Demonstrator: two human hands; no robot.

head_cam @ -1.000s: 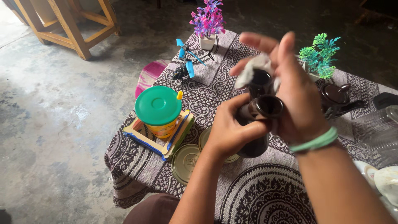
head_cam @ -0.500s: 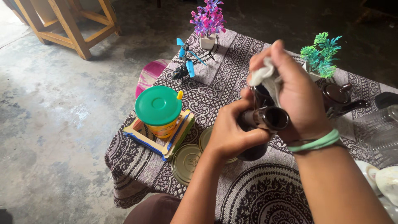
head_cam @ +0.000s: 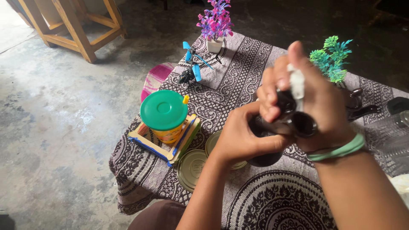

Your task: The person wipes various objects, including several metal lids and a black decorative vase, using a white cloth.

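My left hand (head_cam: 240, 138) grips a black pair of binoculars (head_cam: 294, 123) from the left, held above the patterned tablecloth (head_cam: 272, 204). My right hand (head_cam: 315, 102), with a green band (head_cam: 336, 151) on the wrist, presses a small white cloth (head_cam: 297, 83) against the top of the binoculars. Much of the binoculars is hidden by both hands.
A yellow cup with a green lid (head_cam: 164, 113) stands on a craft-stick tray (head_cam: 164, 145). Two round metal lids (head_cam: 191, 168) lie near the table's edge. A blue toy helicopter (head_cam: 191, 68), a purple flower pot (head_cam: 216, 25), a green plant (head_cam: 332, 57) and a wooden stool (head_cam: 72, 25) are farther off.
My right hand has slid the white cloth upward along the binoculars, fingers now raised higher. My left hand keeps its grip in about the same place.
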